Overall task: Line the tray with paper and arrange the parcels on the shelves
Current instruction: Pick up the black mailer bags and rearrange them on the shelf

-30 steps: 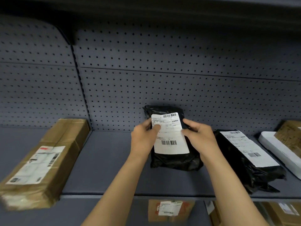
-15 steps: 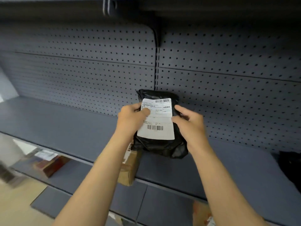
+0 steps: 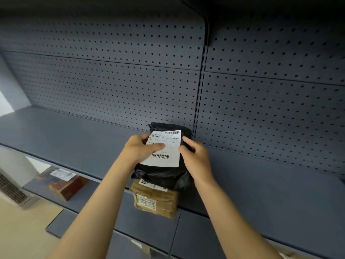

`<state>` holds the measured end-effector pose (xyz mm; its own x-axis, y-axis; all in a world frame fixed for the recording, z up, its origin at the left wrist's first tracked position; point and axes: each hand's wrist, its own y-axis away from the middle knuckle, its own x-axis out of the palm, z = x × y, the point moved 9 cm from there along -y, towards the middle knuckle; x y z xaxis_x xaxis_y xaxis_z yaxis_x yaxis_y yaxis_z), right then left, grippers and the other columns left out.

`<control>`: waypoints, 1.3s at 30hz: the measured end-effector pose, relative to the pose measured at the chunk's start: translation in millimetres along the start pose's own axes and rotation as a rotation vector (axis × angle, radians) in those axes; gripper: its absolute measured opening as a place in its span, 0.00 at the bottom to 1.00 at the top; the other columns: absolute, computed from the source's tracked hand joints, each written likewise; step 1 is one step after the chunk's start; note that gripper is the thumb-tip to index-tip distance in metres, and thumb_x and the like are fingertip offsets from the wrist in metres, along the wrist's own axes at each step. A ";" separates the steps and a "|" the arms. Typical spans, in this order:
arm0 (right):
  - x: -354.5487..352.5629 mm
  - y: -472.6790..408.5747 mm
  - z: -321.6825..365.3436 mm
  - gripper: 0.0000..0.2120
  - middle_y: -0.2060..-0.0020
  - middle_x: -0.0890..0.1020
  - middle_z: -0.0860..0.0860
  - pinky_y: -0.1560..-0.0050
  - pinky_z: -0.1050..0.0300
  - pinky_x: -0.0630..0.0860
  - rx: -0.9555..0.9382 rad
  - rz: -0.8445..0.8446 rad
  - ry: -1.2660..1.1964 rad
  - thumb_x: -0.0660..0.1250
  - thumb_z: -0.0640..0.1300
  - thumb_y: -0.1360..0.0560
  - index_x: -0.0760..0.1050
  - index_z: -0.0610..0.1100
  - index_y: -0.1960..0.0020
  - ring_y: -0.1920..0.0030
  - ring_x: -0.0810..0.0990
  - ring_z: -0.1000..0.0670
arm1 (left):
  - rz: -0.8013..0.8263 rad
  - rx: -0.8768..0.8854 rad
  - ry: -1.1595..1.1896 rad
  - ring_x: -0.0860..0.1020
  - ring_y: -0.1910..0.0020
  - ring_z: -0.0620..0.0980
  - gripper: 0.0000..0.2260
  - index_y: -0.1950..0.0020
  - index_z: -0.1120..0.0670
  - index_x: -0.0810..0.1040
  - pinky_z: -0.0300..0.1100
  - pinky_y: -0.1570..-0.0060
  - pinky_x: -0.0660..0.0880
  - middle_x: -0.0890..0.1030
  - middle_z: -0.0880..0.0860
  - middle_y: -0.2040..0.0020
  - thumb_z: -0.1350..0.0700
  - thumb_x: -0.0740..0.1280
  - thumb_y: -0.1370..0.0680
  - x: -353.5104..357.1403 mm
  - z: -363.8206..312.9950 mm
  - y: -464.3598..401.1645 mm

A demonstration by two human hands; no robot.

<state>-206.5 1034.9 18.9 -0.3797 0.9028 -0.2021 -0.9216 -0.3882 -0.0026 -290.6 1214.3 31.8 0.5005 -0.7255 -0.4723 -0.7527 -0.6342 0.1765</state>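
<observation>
Item in hand: black parcel (image 3: pixel 164 171), a soft plastic mailer with a white shipping label (image 3: pixel 164 148) facing the wearer, likely so the print can be read while choosing a spot.
Left hand (image 3: pixel 139 149): closed on the parcel's left edge, thumb lying across the label, fingers hidden behind the bag.
Right hand (image 3: pixel 194 156): closed on the right edge, fingers curled round the side; a two-sided grip probably keeps the limp bag flat.
Parcel position: held in the air above the front of the upper shelf (image 3: pixel 65 139), not resting on it.
Upper shelf: grey and bare where visible, pegboard back panel (image 3: pixel 112 86) behind.
Below: brown taped carton (image 3: pixel 155 200) just beneath the parcel; whether they touch cannot be told.
Lower left: red-printed box (image 3: pixel 63 184), blurred, on a lower shelf.
Tray and paper: not in view.
Judged step: choosing a place on the shelf for this parcel.
</observation>
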 end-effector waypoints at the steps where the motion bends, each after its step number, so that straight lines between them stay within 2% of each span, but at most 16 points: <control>1: -1.1 -1.2 -0.1 0.22 0.31 0.77 0.52 0.41 0.64 0.75 0.003 -0.004 0.017 0.67 0.44 0.24 0.77 0.52 0.31 0.35 0.75 0.54 | -0.033 0.034 -0.052 0.83 0.48 0.48 0.28 0.29 0.48 0.77 0.43 0.49 0.79 0.83 0.45 0.46 0.50 0.78 0.28 -3.6 -4.6 1.6; 3: -4.8 -2.9 3.7 0.22 0.30 0.76 0.52 0.32 0.53 0.73 0.002 -0.004 0.062 0.68 0.45 0.25 0.77 0.54 0.32 0.31 0.73 0.52 | -0.133 0.142 -0.278 0.79 0.39 0.53 0.33 0.24 0.45 0.70 0.48 0.41 0.77 0.79 0.47 0.37 0.48 0.76 0.27 -11.3 -22.5 9.8; 5: -10.1 -0.7 13.1 0.22 0.30 0.75 0.54 0.35 0.56 0.70 -0.018 0.007 0.079 0.69 0.46 0.25 0.76 0.55 0.31 0.32 0.72 0.55 | -0.263 0.308 -0.459 0.76 0.35 0.56 0.32 0.22 0.44 0.68 0.49 0.45 0.74 0.75 0.50 0.30 0.49 0.74 0.25 -11.9 -50.4 24.9; 8: -26.1 3.5 27.3 0.21 0.32 0.76 0.53 0.40 0.57 0.71 -0.059 -0.009 0.063 0.70 0.49 0.24 0.76 0.57 0.31 0.34 0.73 0.55 | -0.320 0.539 -0.255 0.76 0.38 0.48 0.23 0.26 0.43 0.73 0.39 0.51 0.72 0.76 0.48 0.31 0.49 0.70 0.21 -0.2 -92.3 50.8; 11: -55.1 13.0 42.5 0.19 0.34 0.76 0.58 0.42 0.59 0.70 -0.103 -0.050 0.067 0.70 0.50 0.23 0.76 0.60 0.33 0.34 0.73 0.56 | -0.252 0.619 0.020 0.76 0.38 0.43 0.18 0.29 0.44 0.76 0.40 0.41 0.75 0.79 0.46 0.35 0.50 0.68 0.20 23.8 -118.8 66.0; 13: -80.8 19.3 49.0 0.20 0.33 0.76 0.61 0.41 0.59 0.70 -0.121 -0.083 0.062 0.70 0.50 0.24 0.76 0.63 0.34 0.33 0.73 0.57 | -0.201 0.616 0.184 0.78 0.41 0.40 0.16 0.31 0.46 0.78 0.36 0.40 0.74 0.81 0.46 0.38 0.51 0.69 0.20 41.7 -129.9 71.0; 15: -117.4 27.2 50.6 0.20 0.32 0.76 0.62 0.35 0.55 0.72 -0.131 -0.151 0.050 0.71 0.51 0.25 0.76 0.63 0.34 0.32 0.73 0.57 | -0.128 0.586 0.312 0.78 0.48 0.32 0.15 0.33 0.47 0.79 0.26 0.46 0.73 0.82 0.46 0.41 0.51 0.69 0.20 67.0 -138.9 74.9; 16: -132.2 30.6 51.0 0.21 0.32 0.76 0.62 0.34 0.54 0.72 -0.130 -0.178 0.039 0.71 0.51 0.25 0.76 0.64 0.34 0.32 0.74 0.57 | -0.098 0.568 0.360 0.77 0.52 0.28 0.14 0.34 0.46 0.79 0.25 0.47 0.73 0.82 0.46 0.43 0.50 0.69 0.20 76.9 -140.5 76.3; 18: -170.7 38.8 47.0 0.22 0.33 0.77 0.63 0.33 0.54 0.72 -0.120 -0.246 0.008 0.72 0.51 0.25 0.76 0.64 0.33 0.34 0.75 0.59 | -0.021 0.509 0.454 0.78 0.54 0.26 0.13 0.36 0.44 0.80 0.37 0.39 0.77 0.82 0.42 0.47 0.49 0.69 0.21 106.6 -145.8 80.6; 20: -209.0 49.4 42.8 0.22 0.35 0.78 0.63 0.34 0.56 0.72 -0.121 -0.306 -0.030 0.72 0.49 0.24 0.76 0.63 0.32 0.35 0.76 0.62 | 0.050 0.421 0.517 0.79 0.49 0.30 0.12 0.38 0.42 0.80 0.50 0.35 0.77 0.81 0.38 0.50 0.47 0.69 0.22 138.8 -149.6 86.6; 23: -265.1 66.8 34.6 0.23 0.35 0.79 0.62 0.36 0.59 0.71 -0.125 -0.385 -0.045 0.71 0.46 0.24 0.76 0.60 0.31 0.36 0.76 0.62 | 0.127 0.345 0.562 0.80 0.41 0.41 0.09 0.41 0.41 0.81 0.54 0.34 0.76 0.81 0.38 0.47 0.46 0.67 0.21 187.2 -163.4 101.5; 27: -343.3 88.4 22.6 0.23 0.36 0.79 0.61 0.39 0.63 0.72 -0.110 -0.457 -0.040 0.69 0.42 0.24 0.77 0.59 0.31 0.38 0.77 0.63 | 0.212 0.317 0.558 0.81 0.46 0.41 0.08 0.43 0.39 0.80 0.55 0.36 0.77 0.81 0.40 0.45 0.46 0.63 0.20 257.5 -190.0 132.0; 30: -399.5 104.6 14.1 0.23 0.37 0.80 0.61 0.45 0.67 0.71 -0.101 -0.505 -0.054 0.69 0.42 0.24 0.77 0.58 0.31 0.40 0.76 0.65 | 0.273 0.319 0.540 0.79 0.37 0.44 0.11 0.43 0.39 0.81 0.55 0.34 0.75 0.80 0.38 0.41 0.44 0.64 0.23 308.7 -209.4 156.2; 33: -454.2 117.8 6.2 0.22 0.37 0.80 0.61 0.43 0.66 0.72 -0.097 -0.529 -0.041 0.69 0.43 0.23 0.77 0.57 0.31 0.42 0.77 0.66 | 0.303 0.324 0.533 0.77 0.34 0.45 0.11 0.43 0.37 0.82 0.55 0.32 0.74 0.77 0.41 0.34 0.42 0.65 0.23 358.8 -227.1 176.6; 36: -509.0 129.5 -6.0 0.21 0.37 0.80 0.61 0.44 0.63 0.74 -0.076 -0.538 -0.014 0.69 0.44 0.22 0.77 0.58 0.31 0.40 0.77 0.63 | 0.346 0.324 0.522 0.75 0.35 0.43 0.11 0.38 0.39 0.80 0.49 0.32 0.73 0.75 0.44 0.31 0.46 0.66 0.20 411.4 -242.0 196.6; 39: -554.4 135.6 -21.5 0.19 0.39 0.81 0.60 0.49 0.67 0.76 -0.053 -0.569 0.029 0.69 0.44 0.22 0.78 0.56 0.33 0.40 0.78 0.62 | 0.363 0.346 0.479 0.73 0.34 0.42 0.16 0.32 0.41 0.76 0.43 0.36 0.69 0.75 0.45 0.30 0.48 0.67 0.20 452.8 -250.1 211.3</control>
<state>-119.2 477.7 109.5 0.1778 0.9673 -0.1809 -0.9747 0.1478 -0.1676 -116.1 685.0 71.3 0.2650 -0.9642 0.0125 -0.9615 -0.2652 -0.0716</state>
